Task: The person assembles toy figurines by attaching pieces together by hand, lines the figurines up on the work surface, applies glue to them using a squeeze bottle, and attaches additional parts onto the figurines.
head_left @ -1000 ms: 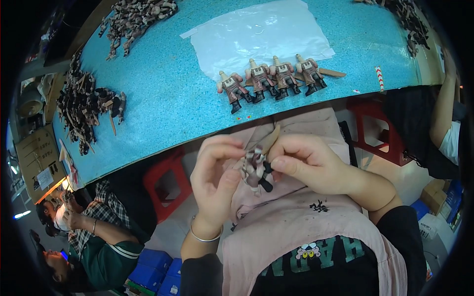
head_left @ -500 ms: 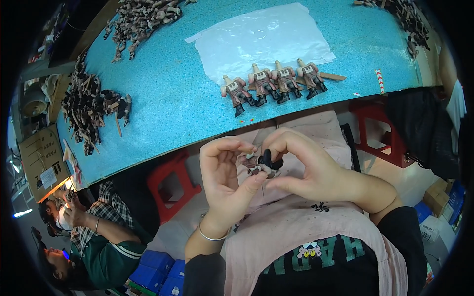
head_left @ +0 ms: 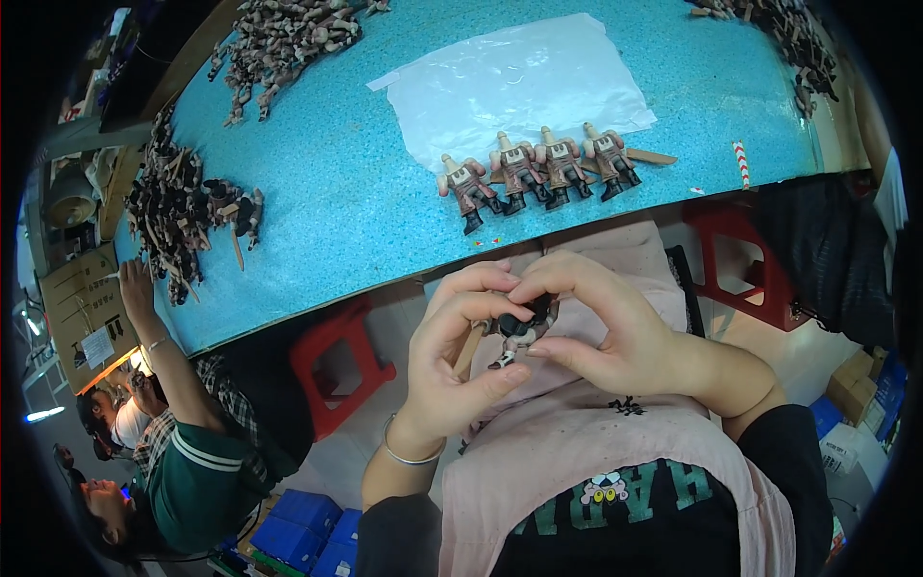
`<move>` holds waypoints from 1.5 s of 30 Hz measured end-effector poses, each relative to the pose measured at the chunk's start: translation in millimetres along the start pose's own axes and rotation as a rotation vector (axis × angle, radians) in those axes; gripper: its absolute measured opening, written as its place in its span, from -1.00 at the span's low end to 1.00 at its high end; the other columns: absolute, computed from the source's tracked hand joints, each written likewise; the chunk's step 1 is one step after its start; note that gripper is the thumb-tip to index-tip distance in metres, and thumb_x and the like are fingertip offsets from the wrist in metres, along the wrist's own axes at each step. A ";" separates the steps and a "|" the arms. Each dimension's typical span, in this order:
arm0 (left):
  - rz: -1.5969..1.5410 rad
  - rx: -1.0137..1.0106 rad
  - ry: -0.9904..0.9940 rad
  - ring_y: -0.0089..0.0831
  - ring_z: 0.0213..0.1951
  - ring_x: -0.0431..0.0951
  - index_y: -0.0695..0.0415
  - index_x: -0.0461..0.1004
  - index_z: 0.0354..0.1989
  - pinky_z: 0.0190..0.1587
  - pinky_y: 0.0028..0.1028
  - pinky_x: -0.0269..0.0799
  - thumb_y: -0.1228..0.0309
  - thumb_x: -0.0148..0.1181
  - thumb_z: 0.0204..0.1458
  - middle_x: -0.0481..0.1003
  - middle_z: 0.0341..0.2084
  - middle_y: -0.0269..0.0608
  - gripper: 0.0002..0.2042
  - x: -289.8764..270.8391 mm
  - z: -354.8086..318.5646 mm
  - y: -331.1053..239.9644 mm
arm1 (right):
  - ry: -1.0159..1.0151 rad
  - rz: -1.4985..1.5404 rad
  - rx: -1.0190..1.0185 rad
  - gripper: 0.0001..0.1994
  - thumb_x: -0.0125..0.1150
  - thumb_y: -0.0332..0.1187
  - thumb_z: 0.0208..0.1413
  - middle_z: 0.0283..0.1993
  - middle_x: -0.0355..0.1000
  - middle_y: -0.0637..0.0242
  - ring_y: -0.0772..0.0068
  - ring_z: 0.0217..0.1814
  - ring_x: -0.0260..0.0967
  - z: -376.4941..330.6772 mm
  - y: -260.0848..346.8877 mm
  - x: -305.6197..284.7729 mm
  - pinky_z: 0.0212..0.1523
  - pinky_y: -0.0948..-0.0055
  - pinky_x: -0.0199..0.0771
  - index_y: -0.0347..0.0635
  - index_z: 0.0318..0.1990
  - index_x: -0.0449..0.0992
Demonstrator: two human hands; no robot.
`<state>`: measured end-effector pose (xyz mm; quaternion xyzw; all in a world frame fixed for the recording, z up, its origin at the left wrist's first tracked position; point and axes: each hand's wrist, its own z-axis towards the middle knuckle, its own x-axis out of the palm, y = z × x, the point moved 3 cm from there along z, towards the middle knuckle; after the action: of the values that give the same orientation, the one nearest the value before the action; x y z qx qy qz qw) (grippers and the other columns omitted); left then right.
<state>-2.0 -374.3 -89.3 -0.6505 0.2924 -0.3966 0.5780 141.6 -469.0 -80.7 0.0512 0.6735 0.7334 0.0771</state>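
- Beyond both my left hand (head_left: pixel 452 337) and my right hand (head_left: pixel 615 322) stretches the table (head_left: pixel 327 192), its top speckled blue.
- Straight ahead of my hands, four figures (head_left: pixel 519 173) lie in a row near the edge, dark boots toward me.
- A flat brown strip (head_left: pixel 653 156) pokes out from the row's right end.
- Past them I have a whitish sheet (head_left: pixel 519 82) spread flat.
- Well left of my left hand sits a dark heap (head_left: pixel 173 216); farther off, a paler heap (head_left: pixel 288 43).
- Far beyond my right hand lies another heap (head_left: pixel 793 43); nearer, a red-and-white strip (head_left: pixel 740 164).
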 end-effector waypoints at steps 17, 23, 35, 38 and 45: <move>0.022 0.093 -0.137 -0.23 0.14 0.30 0.27 0.49 -0.19 0.18 -0.30 0.20 0.46 0.36 -0.12 0.36 -0.06 -0.11 -0.69 -30.6 6.1 -5.7 | 0.064 -0.371 -0.148 -0.72 0.23 -0.56 -0.05 -0.01 0.36 0.15 0.20 0.08 0.33 58.4 26.0 -24.8 0.07 0.31 0.31 -0.21 -0.12 0.49; 0.042 0.116 -0.247 -0.25 0.12 0.31 0.27 0.48 -0.18 0.17 -0.31 0.21 0.47 0.35 -0.13 0.35 -0.07 -0.11 -0.69 -64.8 3.2 -12.6 | -0.112 -0.708 -0.198 -0.81 0.15 -0.59 -0.01 -0.16 0.44 0.20 0.15 -0.09 0.38 194.3 20.2 -79.1 -0.15 0.31 0.40 -0.20 -0.21 0.49; 0.353 0.232 -0.623 -0.26 0.02 0.38 0.27 0.46 -0.20 0.09 -0.35 0.28 0.52 0.31 -0.17 0.36 -0.11 -0.08 -0.69 -130.7 -13.7 -37.1 | -0.156 -1.220 -0.306 -0.68 0.24 -0.58 -0.12 -0.13 0.43 0.02 -0.05 -0.01 0.35 288.4 -31.4 -81.2 -0.02 0.08 0.34 -0.22 -0.13 0.43; 0.652 0.293 -0.774 -0.22 -0.05 0.41 0.22 0.46 -0.21 0.01 -0.37 0.32 0.60 0.30 -0.22 0.41 -0.16 -0.06 -0.68 -148.2 -8.9 -47.9 | -0.156 -1.310 -0.271 -0.71 0.23 -0.59 -0.14 -0.14 0.40 0.08 -0.04 -0.01 0.34 272.9 -15.1 -93.6 -0.03 0.12 0.37 -0.24 -0.18 0.44; 1.091 0.484 -0.975 -0.31 -0.16 0.40 0.20 0.48 -0.20 -0.10 -0.39 0.31 0.56 0.31 -0.14 0.43 -0.18 -0.16 -0.72 -210.7 17.7 -85.8 | -0.220 -1.418 -0.258 -0.71 0.25 -0.56 -0.12 -0.12 0.42 0.10 0.01 0.02 0.33 246.9 0.3 -128.3 -0.04 0.16 0.38 -0.24 -0.16 0.46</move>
<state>-102.0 -174.5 -42.7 -0.3710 0.1888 0.2232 0.8814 311.8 -250.4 -55.0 -0.3335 0.4412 0.5715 0.6063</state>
